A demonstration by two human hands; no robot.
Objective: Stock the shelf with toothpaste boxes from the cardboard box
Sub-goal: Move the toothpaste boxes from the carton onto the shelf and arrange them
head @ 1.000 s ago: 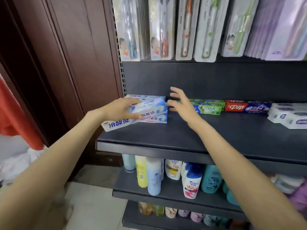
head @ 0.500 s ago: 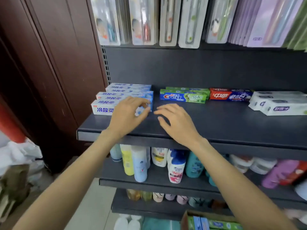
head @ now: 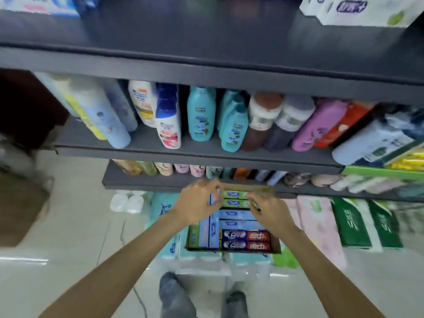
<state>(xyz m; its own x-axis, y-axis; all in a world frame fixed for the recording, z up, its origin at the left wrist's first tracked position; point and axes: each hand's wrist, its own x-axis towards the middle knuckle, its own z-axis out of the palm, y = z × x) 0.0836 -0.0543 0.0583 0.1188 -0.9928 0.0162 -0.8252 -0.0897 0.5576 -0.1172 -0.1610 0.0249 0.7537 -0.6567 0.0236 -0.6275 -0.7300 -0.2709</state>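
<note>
Both hands reach down into the cardboard box point(head: 276, 247) on the floor. Fingers of the left hand point(head: 197, 203) are curled over the far left corner of its contents, at the end of a blue toothpaste box point(head: 214, 199) standing on edge; motion blur hides whether they actually pinch it. The right hand point(head: 267, 208) has its fingers bent down onto the right end of the two green toothpaste boxes point(head: 234, 199) lying at the far end of the carton, and again I cannot tell whether it grips them or only touches.

Nearer the person, the carton holds two light blue toothpaste boxes point(head: 236, 219) lying flat, then two red and blue toothpaste boxes point(head: 245, 241) at the near end, with more blue and green ones on edge along the left wall. The carton sits on packs of tissue, just below the lowest shelf.

Above it, a dark shelf point(head: 160, 180) carries a row of small bottles, and the next one up holds shampoo bottles point(head: 202, 113) in teal, white, brown and purple. The top shelf point(head: 206, 72) fills the upper part of the view, with a white toothpaste box point(head: 358, 10) at its right and blue ones at its left. Green tissue packs point(head: 351, 221) lie to the right of the carton. The person's grey trouser legs point(head: 174, 297) show at the bottom edge.
</note>
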